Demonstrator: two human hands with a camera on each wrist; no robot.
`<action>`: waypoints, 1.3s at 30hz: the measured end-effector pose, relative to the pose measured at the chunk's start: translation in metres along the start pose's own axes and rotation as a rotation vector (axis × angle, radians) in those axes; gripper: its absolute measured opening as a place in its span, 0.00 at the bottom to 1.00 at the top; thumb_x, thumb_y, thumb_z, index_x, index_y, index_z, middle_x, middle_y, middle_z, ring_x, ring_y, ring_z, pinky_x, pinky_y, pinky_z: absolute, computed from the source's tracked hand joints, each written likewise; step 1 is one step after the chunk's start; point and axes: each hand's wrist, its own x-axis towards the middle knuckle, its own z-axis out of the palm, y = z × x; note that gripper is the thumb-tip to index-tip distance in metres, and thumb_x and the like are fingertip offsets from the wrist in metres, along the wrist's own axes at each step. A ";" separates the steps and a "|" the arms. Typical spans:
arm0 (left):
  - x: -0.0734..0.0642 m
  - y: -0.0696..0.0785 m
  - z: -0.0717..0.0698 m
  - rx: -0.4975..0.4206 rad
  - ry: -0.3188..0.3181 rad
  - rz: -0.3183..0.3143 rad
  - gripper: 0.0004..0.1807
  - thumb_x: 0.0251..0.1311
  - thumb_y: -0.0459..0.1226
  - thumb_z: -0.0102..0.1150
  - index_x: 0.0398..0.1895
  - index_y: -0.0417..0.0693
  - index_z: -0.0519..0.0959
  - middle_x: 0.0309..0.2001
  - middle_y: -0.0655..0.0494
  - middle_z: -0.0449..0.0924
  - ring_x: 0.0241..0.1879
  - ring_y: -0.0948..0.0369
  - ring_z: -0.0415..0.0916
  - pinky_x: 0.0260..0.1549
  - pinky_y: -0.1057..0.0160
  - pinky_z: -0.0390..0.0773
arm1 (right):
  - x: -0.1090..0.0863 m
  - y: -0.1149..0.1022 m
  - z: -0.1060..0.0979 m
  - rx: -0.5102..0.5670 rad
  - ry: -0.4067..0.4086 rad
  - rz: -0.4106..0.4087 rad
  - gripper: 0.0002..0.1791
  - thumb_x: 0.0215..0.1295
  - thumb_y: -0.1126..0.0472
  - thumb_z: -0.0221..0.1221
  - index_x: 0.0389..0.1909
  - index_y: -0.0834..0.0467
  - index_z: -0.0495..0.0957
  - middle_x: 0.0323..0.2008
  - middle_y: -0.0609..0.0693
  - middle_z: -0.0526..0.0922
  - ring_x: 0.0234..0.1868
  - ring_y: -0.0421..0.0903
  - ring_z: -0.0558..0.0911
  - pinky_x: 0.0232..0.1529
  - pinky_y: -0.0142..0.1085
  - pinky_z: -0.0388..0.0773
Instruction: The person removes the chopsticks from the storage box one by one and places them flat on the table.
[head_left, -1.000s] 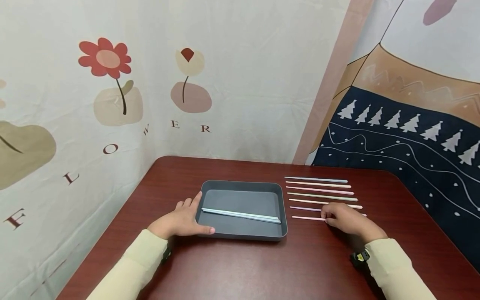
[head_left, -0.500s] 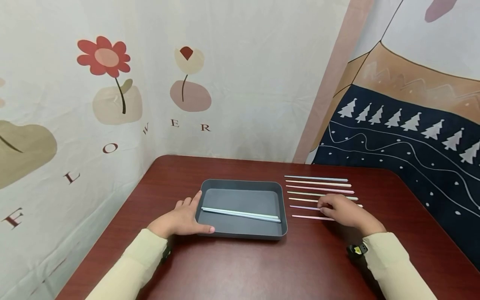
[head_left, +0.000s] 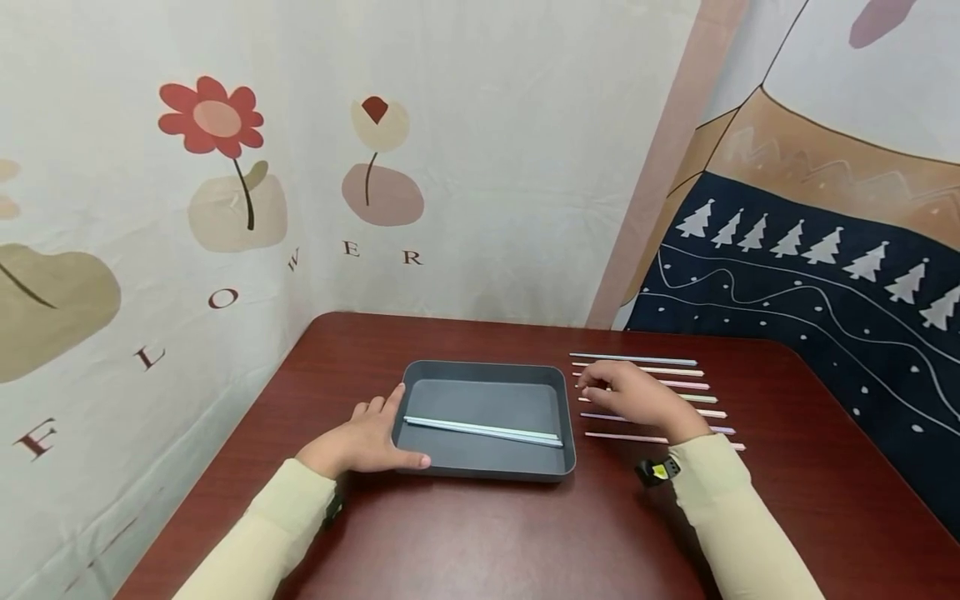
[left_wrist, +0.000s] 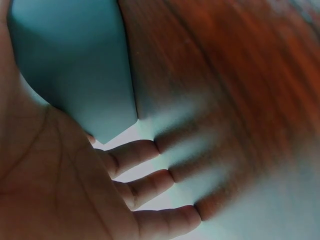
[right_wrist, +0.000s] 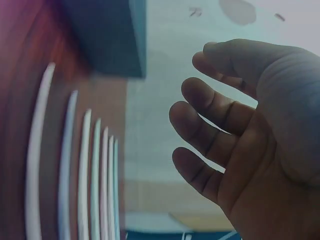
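Observation:
A dark grey rectangular tray (head_left: 487, 398) lies on the table with two pale blue chopsticks (head_left: 480, 430) slanting across its inside. At its left end, my left hand (head_left: 360, 437) rests against the wall, thumb at the front corner and fingers spread; the left wrist view shows the straight fingers (left_wrist: 167, 222) beside the tray wall. Right of the tray lies a row of several pastel chopsticks, from a light blue one (head_left: 637, 360) at the back to a pink one (head_left: 622, 437) in front. My right hand (head_left: 633, 396) hovers over their left ends, fingers loosely bent, nothing held.
The dark red wooden table (head_left: 480, 533) has rounded back corners. Behind it hangs a pale cloth (head_left: 495, 167) printed with flowers and letters. A navy cloth with white trees (head_left: 795, 283) hangs to the right.
My right hand has moved from the front chopsticks leftward and back, above the row and closer to the tray. The left hand, the tray and the chopsticks have stayed put.

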 end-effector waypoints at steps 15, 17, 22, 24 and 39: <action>0.001 -0.001 0.002 -0.004 0.001 -0.027 0.76 0.37 0.72 0.69 0.79 0.38 0.41 0.67 0.36 0.60 0.63 0.39 0.57 0.53 0.42 0.72 | 0.048 -0.040 0.017 -0.007 -0.112 -0.104 0.05 0.71 0.61 0.59 0.42 0.49 0.82 0.39 0.40 0.80 0.37 0.40 0.76 0.40 0.38 0.76; 0.001 -0.002 0.003 -0.006 0.001 -0.026 0.76 0.37 0.72 0.69 0.79 0.38 0.41 0.67 0.36 0.60 0.63 0.39 0.57 0.53 0.41 0.72 | 0.052 -0.043 0.019 0.000 -0.143 -0.092 0.05 0.71 0.60 0.59 0.43 0.48 0.82 0.40 0.40 0.80 0.37 0.40 0.76 0.40 0.38 0.76; 0.002 -0.001 0.002 -0.008 0.001 -0.027 0.76 0.37 0.72 0.69 0.79 0.39 0.41 0.66 0.36 0.60 0.63 0.39 0.57 0.52 0.42 0.72 | 0.065 -0.048 0.025 0.021 -0.195 -0.068 0.06 0.72 0.58 0.59 0.45 0.47 0.81 0.41 0.38 0.80 0.39 0.40 0.77 0.42 0.38 0.76; 0.002 -0.001 0.002 -0.013 0.002 -0.022 0.75 0.38 0.72 0.69 0.79 0.38 0.41 0.66 0.36 0.60 0.63 0.39 0.57 0.52 0.42 0.72 | 0.071 -0.050 0.028 0.023 -0.207 -0.073 0.06 0.72 0.58 0.59 0.45 0.47 0.81 0.41 0.39 0.80 0.39 0.40 0.77 0.42 0.38 0.77; 0.004 -0.003 0.003 0.002 -0.003 -0.041 0.77 0.35 0.73 0.68 0.79 0.39 0.42 0.65 0.37 0.61 0.61 0.42 0.58 0.51 0.44 0.73 | 0.114 -0.058 0.056 0.122 -0.272 -0.130 0.07 0.71 0.59 0.61 0.46 0.54 0.82 0.37 0.41 0.80 0.36 0.41 0.76 0.39 0.37 0.75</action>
